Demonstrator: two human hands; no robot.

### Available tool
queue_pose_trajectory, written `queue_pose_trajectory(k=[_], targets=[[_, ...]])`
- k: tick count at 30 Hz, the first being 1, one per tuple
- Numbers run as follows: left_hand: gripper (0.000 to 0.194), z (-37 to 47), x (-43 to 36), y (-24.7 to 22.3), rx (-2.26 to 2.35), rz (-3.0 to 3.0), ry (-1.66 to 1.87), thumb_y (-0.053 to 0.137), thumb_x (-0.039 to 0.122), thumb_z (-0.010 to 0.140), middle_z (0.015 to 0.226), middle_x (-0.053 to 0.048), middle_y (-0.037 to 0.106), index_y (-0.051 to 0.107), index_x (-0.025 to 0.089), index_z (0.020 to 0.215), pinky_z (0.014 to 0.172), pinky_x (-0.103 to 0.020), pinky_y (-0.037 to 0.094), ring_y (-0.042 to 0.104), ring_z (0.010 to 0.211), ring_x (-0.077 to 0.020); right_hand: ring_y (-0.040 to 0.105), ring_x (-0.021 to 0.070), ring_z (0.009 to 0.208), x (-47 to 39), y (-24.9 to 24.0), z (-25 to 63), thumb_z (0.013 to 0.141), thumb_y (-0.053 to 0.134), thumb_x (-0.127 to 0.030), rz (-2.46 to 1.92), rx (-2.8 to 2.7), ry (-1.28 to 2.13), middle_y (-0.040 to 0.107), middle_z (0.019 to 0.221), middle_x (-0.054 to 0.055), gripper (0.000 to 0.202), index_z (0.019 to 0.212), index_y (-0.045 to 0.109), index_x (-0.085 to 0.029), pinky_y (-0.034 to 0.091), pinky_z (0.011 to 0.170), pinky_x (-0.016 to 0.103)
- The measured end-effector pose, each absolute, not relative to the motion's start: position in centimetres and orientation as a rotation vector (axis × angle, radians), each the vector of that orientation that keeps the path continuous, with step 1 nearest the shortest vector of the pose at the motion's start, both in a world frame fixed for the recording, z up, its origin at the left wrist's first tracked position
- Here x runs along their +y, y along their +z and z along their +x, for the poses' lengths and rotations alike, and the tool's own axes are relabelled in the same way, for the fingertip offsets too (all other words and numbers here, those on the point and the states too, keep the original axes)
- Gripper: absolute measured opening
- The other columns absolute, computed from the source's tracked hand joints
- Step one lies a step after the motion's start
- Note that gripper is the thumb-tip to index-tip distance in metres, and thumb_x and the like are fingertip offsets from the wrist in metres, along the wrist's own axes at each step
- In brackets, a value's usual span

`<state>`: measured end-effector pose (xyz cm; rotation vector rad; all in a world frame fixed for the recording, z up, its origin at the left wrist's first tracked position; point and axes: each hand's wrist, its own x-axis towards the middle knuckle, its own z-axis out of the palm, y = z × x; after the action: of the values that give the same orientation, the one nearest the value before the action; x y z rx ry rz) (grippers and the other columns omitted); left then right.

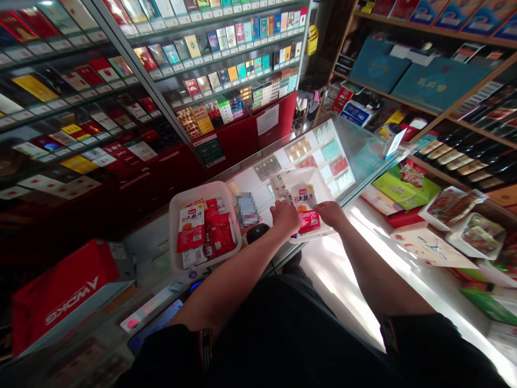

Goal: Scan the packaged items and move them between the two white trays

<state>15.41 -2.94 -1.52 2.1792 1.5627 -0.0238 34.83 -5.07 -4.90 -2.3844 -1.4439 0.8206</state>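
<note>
My left hand (286, 218) is closed over the left side of a white plastic basket (322, 178); what its fingers hold is hidden. At the basket's right side, my right hand (330, 214) pinches the edge of a white and red snack packet (302, 196). Another pale packet (279, 183) leans inside the basket, just above my left hand. To the left stands a second white basket (174, 215), holding several red and white snack packets (191, 226). A blurred-out phone-like object (247, 209) and a dark computer mouse (257, 232) lie between the two baskets.
Both baskets rest on a glass counter (363, 156) with small boxes displayed under it. Shelves of cigarette packs (230, 37) rise behind. A red box (68, 296) sits at left. Shelves at right hold bottles (464, 156) and teal boxes (440, 83).
</note>
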Motion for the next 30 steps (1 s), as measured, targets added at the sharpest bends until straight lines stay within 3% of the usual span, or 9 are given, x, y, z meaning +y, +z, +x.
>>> queue_pose_trajectory(k=[5, 10, 21, 30], targets=[[0.035, 16.0, -3.5, -2.1, 1.505, 2.180, -0.008, 0.061, 0.038, 0.094, 0.131, -0.023, 0.066, 0.075, 0.011, 0.112, 0.103, -0.051, 0.045, 0.054, 0.126, -0.0379, 0.075, 0.0293, 0.104, -5.0, -5.8, 35.4, 0.096, 0.058, -0.040, -2.452, -1.527, 0.765, 0.081, 0.114, 0.016, 0.039, 0.111, 0.085, -0.015, 0.054, 0.086, 0.034], [0.039, 15.6, -3.9, -0.7, 1.458, 2.194, 0.068, 0.060, 0.044, 0.095, 0.135, -0.021, 0.065, 0.076, 0.015, 0.115, 0.106, -0.053, 0.044, 0.052, 0.129, -0.0385, 0.070, 0.0323, 0.120, -4.4, -5.2, 34.6, 0.095, 0.062, -0.043, -2.476, -1.489, 0.624, 0.075, 0.132, 0.019, 0.049, 0.130, 0.076, -0.012, 0.053, 0.101, 0.039], [0.024, 7.5, -4.2, 1.3, 1.580, 2.170, 0.331, 0.065, 0.040, 0.096, 0.135, -0.011, 0.070, 0.081, 0.023, 0.102, 0.107, -0.050, 0.046, 0.056, 0.127, -0.0343, 0.071, 0.0305, 0.119, -0.7, -2.4, 26.8, 0.096, 0.062, -0.043, -2.184, -1.739, 0.590, 0.079, 0.124, 0.016, 0.042, 0.119, 0.081, -0.015, 0.049, 0.107, 0.037], [0.019, -1.8, -5.2, 0.8, 1.805, 2.047, 0.506, 0.066, 0.035, 0.095, 0.127, -0.011, 0.073, 0.080, 0.022, 0.095, 0.111, -0.050, 0.048, 0.063, 0.119, -0.0322, 0.070, 0.0313, 0.119, 0.6, -1.7, 18.6, 0.096, 0.061, -0.039, -1.926, -1.973, 0.565, 0.078, 0.125, 0.016, 0.037, 0.115, 0.082, -0.014, 0.048, 0.110, 0.041]])
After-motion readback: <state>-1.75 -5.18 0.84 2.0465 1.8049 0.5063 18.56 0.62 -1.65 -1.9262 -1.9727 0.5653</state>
